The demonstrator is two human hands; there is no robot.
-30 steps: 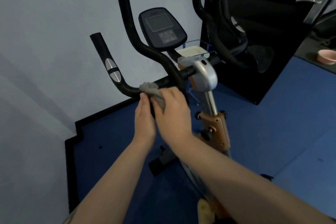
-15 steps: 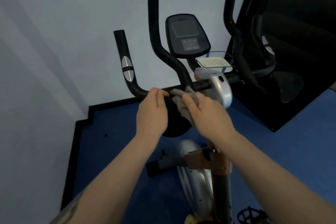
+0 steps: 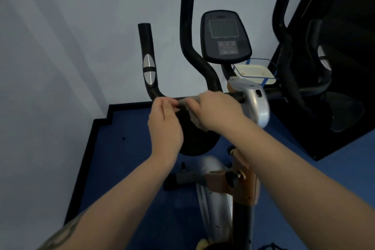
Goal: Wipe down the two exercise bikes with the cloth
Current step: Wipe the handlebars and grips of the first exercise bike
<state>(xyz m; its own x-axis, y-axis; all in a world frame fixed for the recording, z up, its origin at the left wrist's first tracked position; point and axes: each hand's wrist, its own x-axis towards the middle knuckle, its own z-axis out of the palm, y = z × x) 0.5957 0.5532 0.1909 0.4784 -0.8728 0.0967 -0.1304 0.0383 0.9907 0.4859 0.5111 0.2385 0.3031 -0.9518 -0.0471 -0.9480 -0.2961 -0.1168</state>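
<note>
Slid rightward along the handlebar crossbar [image 3: 231,95] toward the silver stem housing: right hand [image 3: 218,110] clenched around the grey cloth [image 3: 189,104], left hand [image 3: 165,122] pinching its edge. Soft, limp, light (bunches easily); best gripped wadded against the bar.

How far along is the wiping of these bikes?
Early, it seems. Nothing looks visibly finished. In hand: the right hand wraps the grey cloth around the black horizontal handlebar; the left hand pinches its edge. Left: the console, frame and second bike.
</note>
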